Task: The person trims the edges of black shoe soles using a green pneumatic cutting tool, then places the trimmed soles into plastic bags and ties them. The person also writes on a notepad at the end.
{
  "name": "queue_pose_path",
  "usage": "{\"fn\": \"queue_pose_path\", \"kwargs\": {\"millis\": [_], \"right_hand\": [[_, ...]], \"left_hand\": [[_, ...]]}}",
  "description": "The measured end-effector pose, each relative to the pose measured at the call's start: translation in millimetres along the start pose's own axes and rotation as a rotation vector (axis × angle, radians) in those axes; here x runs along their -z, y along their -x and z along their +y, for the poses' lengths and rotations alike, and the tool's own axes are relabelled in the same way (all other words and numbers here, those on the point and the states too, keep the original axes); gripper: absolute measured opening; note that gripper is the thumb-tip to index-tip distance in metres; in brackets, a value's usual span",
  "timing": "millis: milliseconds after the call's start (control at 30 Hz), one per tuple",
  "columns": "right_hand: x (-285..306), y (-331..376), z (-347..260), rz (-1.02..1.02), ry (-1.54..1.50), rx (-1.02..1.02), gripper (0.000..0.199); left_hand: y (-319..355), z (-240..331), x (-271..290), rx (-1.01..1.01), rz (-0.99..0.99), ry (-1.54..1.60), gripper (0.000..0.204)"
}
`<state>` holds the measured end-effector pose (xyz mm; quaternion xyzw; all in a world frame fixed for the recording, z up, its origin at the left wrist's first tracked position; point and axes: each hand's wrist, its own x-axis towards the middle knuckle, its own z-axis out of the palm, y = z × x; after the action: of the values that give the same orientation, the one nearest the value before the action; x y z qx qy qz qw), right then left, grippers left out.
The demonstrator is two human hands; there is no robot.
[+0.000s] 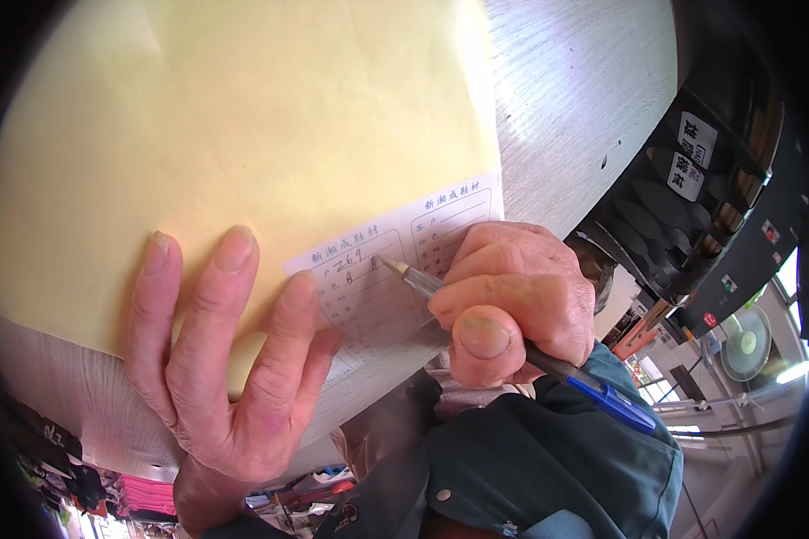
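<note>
My right hand grips a ballpoint pen with a blue cap end, its tip resting on a small white printed form. The form lies at the lower right corner of a large pale yellow sheet on a light grey wood-grain table. My left hand lies flat with fingers spread on the yellow sheet, and one fingertip presses the form's left edge. A few handwritten marks sit on the form just left of the pen tip.
A black rack with white labels stands to the right of the table. A fan and metal shelving show at the lower right. Dark and pink goods lie below the table edge at the lower left.
</note>
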<state>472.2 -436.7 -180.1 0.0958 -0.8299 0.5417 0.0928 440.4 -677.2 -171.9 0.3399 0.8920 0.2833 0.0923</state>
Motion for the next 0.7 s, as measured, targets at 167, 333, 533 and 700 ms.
{"fn": "queue_pose_path", "kwargs": {"millis": [167, 333, 533, 700], "right_hand": [[0.3, -0.4, -0.4, -0.009, 0.01, 0.006, 0.011], [0.2, 0.0, -0.7, -0.003, 0.024, -0.005, 0.011], [0.0, -0.6, 1.2, -0.006, -0.008, 0.023, 0.011], [-0.7, 0.1, 0.2, 0.008, 0.018, 0.003, 0.011]], "left_hand": [[0.1, -0.6, 0.2, -0.004, -0.006, 0.001, 0.049], [-0.1, -0.3, -0.4, -0.004, 0.001, -0.006, 0.049], [-0.7, 0.2, 0.7, -0.004, -0.004, -0.005, 0.049], [-0.9, -0.5, 0.6, -0.014, -0.003, -0.017, 0.051]]}}
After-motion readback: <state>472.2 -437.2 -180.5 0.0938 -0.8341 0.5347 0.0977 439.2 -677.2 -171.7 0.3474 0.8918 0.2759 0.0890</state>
